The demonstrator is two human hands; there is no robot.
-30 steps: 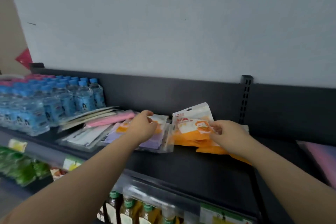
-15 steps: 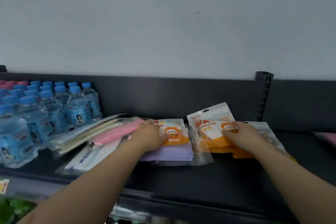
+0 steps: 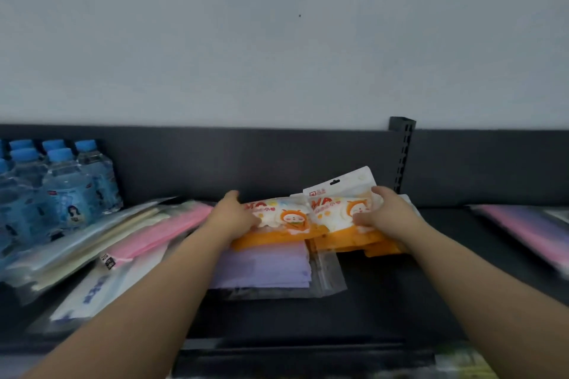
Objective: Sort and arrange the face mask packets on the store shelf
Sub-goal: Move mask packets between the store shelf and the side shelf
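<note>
Centrally, two orange packets bearing the same cartoon print are held edge to edge above the dark shelf [image 3: 385,301]. The left orange packet [image 3: 286,221] is clasped by the left hand [image 3: 237,218], with the fingers reaching over its far edge and the thumb pressed on its face. The right orange packet [image 3: 338,209] is clasped likewise by the right hand [image 3: 385,215], with the fingers curled round its outer side. Both hands are thus closed on their packets, and neither is free. The inner edges of the two packets overlap slightly; the right one lies uppermost, its white hang tab tilted up towards the back panel [image 3: 200,163]. From the matching prints it is judged that like is being gathered with like, so that one pile may be formed. The left packet rests partly upon a purple packet [image 3: 264,268], which lies flat in a clear sleeve and is judged not yet to have been sorted. To the left, a pink packet [image 3: 163,231] and paler ones are fanned loosely beside the water bottles [image 3: 61,194]. Further pink packets [image 3: 523,228] lie well apart at the right. Much of the arranging is judged to remain.
</note>
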